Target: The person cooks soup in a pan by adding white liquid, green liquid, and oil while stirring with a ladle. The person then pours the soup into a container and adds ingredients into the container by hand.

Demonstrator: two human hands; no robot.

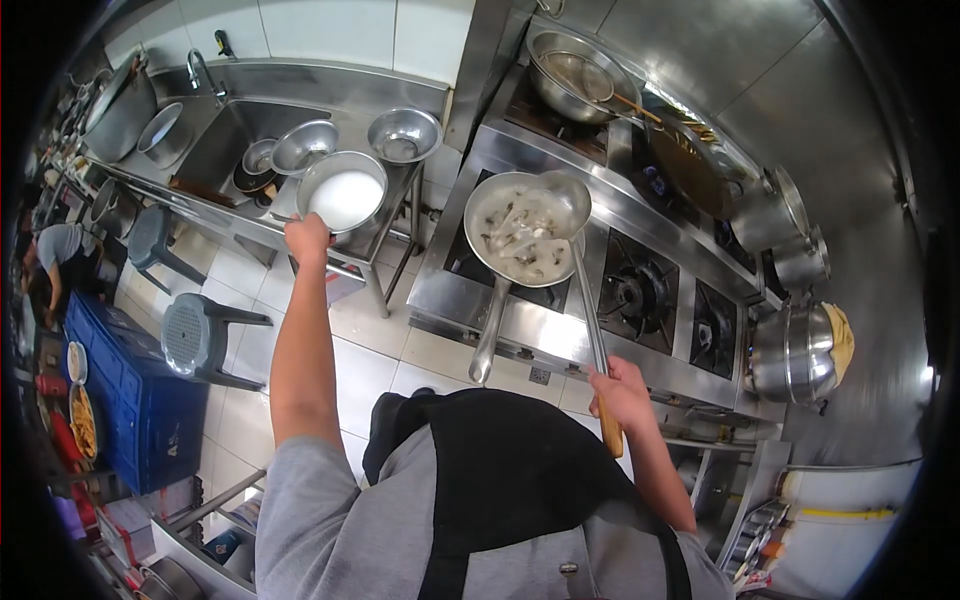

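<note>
While another person (pixel 68 255) bends at the far left, beyond a blue bin (pixel 135 400) and two grey stools (pixel 193 338), the main worker has both hands occupied. Metal sink (pixel 222 150) next, upper left, with a steel bowl (pixel 304 140) at its right side. Left hand (pixel 308 238): arm stretched forward, fingers curled tight at the near-left side of a pot (pixel 319 172) of white liquid (pixel 350 200), apparently on its handle, mostly hidden by the fist. Pot is upright, mouth up, over the right end of the sink counter; cannot tell whether it rests there. Another steel bowl (pixel 403 137) sits just beyond, to its right.

Pan (pixel 473 218) is over the stove's front-left burner, mouth up, pale food in liquid (pixel 512 238) inside. Its long metal handle (pixel 492 330) points back toward the worker, angled slightly left, sticking out past the stove's front edge; nobody holds it. Ladle (pixel 588 312): bowl end in the pan's right side, pointing away from the worker; long axis runs from there back and slightly right, wooden end nearest the body. Right hand (pixel 622 392): closed around the ladle near the wooden part, whose tip pokes out below the fist. Further right, a bare burner (pixel 635 290), then a large steel pot (pixel 790 355) with yellow cloth (pixel 840 345) against it.
</note>
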